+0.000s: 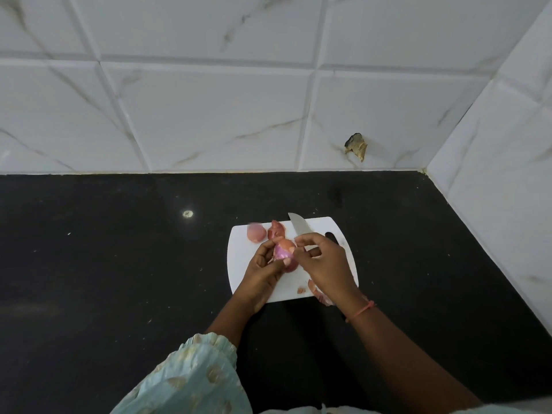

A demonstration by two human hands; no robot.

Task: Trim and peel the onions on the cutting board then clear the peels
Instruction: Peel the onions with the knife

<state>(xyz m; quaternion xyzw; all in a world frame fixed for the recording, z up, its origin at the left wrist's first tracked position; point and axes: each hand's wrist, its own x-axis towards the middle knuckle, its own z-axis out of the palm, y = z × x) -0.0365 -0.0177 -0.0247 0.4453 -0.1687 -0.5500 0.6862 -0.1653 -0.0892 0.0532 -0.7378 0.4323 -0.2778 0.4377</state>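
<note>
Head view takes in a black countertop [119, 264] under a marble-tiled wall [209, 115], with a white cutting board [239, 252] lying right of centre. Over the board, the left hand [264, 271] curls its fingers round a half-peeled onion [283, 249], while the right hand [324, 264] pinches skin at the onion's top. Farther back lie a knife [298, 227], a peeled onion [256, 233] and loose peels [276, 228]; more peels [312, 286] sit at the near edge.

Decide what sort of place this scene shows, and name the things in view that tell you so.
Most likely a home kitchen: a white cutting board lies on a dark stone countertop against marbled white wall tiles, and a knife and onions rest on the board.
</note>
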